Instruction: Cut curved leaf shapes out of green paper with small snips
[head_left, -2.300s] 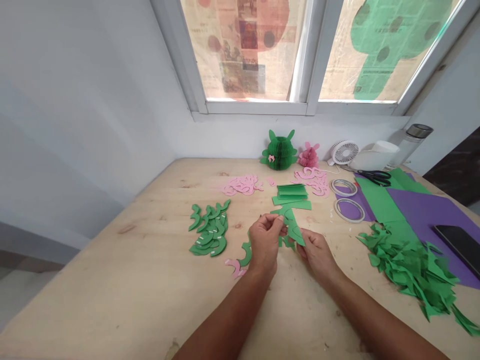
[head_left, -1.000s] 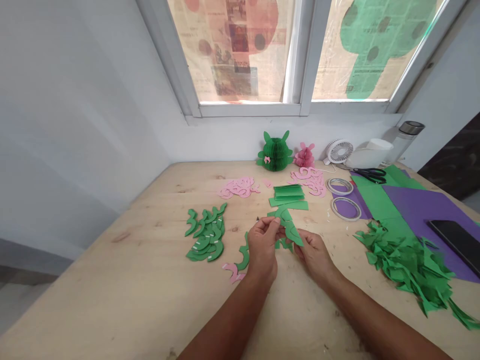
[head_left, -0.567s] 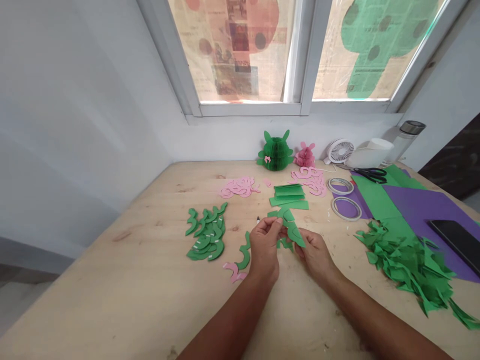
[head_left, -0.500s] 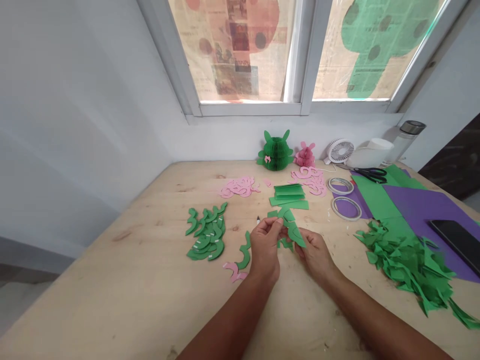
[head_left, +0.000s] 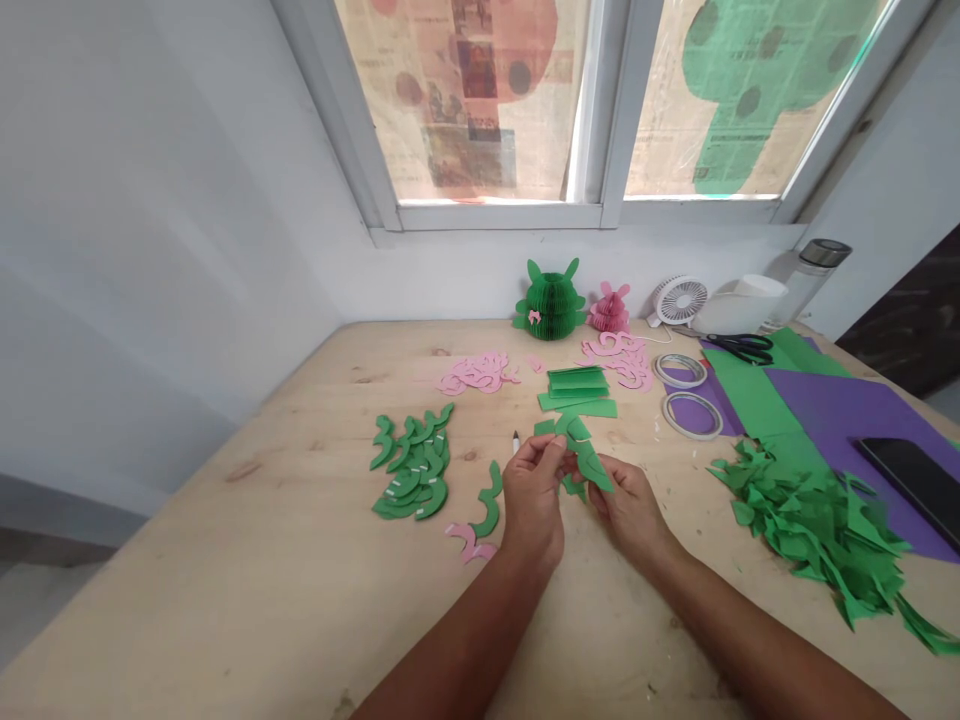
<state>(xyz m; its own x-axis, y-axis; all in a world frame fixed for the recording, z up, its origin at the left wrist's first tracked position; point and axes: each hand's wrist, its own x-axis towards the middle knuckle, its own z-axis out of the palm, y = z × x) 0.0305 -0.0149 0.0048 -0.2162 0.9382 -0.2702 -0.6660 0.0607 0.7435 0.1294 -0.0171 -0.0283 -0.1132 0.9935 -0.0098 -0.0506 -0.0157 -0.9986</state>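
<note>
My left hand point(head_left: 531, 497) and my right hand point(head_left: 628, 506) are close together above the middle of the wooden table point(head_left: 262, 560). Both pinch one curved green paper cutout point(head_left: 588, 462), the left at its upper end, the right at its lower end. Just under the hands lie a few more green curved pieces point(head_left: 489, 500) and a pink one point(head_left: 469, 541). A pile of green curved cutouts point(head_left: 411, 465) with white tape bits lies to the left.
Folded green strips point(head_left: 577, 388), pink cutouts point(head_left: 480, 372), two tape rings point(head_left: 693, 414), green scraps point(head_left: 814, 525), green and purple sheets point(head_left: 840, 410), a phone point(head_left: 911, 480), scissors point(head_left: 739, 347), a small fan point(head_left: 679, 300) and paper cactus models point(head_left: 551, 305) fill the far and right side.
Both hands stay on the green cutout with only slight finger shifts. The view has drifted a little; a small marker tip shows beside the left hand.
</note>
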